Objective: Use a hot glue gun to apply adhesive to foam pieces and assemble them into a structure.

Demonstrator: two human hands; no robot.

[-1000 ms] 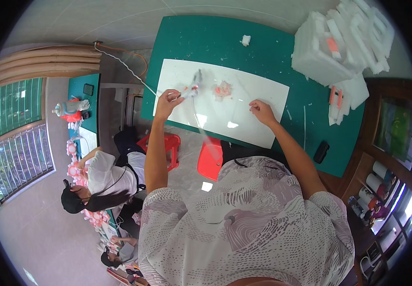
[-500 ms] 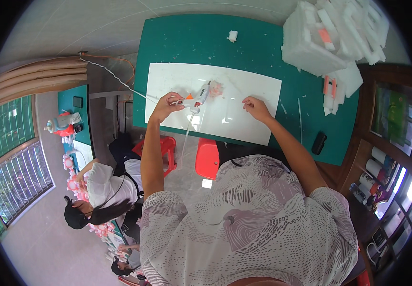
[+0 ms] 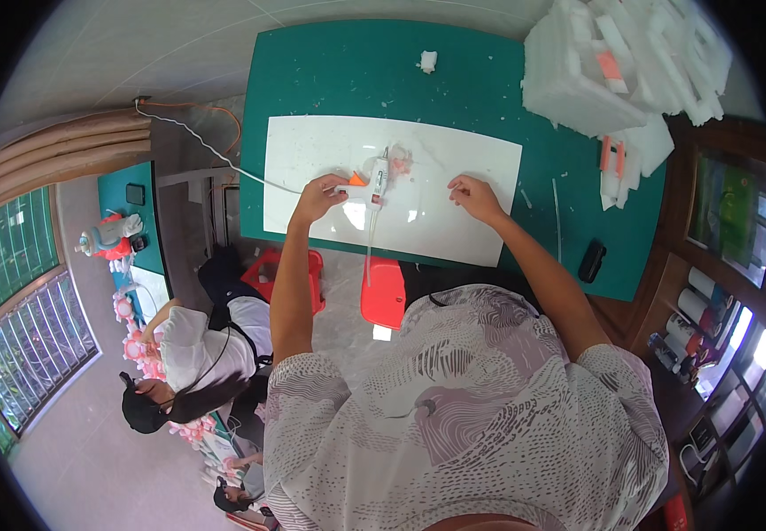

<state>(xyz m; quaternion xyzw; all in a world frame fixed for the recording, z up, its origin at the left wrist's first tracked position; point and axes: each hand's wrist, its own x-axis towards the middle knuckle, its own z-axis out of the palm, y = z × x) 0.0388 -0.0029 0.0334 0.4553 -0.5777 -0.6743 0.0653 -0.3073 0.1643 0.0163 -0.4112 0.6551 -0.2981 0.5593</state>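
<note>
Gripped by its handle in my left hand (image 3: 319,196), a white hot glue gun (image 3: 379,181) lies over the white board (image 3: 458,234), its nozzle toward the far side. An orange trigger shows beside my fingers. From its back end a long clear glue stick (image 3: 369,252) sticks out past the board's near edge. Just beyond the nozzle is a pinkish smudge (image 3: 401,157) on the board. To the right, my right hand (image 3: 478,197) hovers over or rests on the board with curled fingers; nothing shows in them.
The board lies on a green table (image 3: 339,71). White foam blocks (image 3: 578,80) are piled at the far right, and a black case (image 3: 592,261) lies near the right edge. A white cord (image 3: 224,159) runs in from the left. Red stools (image 3: 383,296) stand close by; a co-worker (image 3: 215,345) sits left.
My left hand has turned the glue gun more upright, nozzle pointing away, and its glue stick has swung right. My right hand has hardly moved.
</note>
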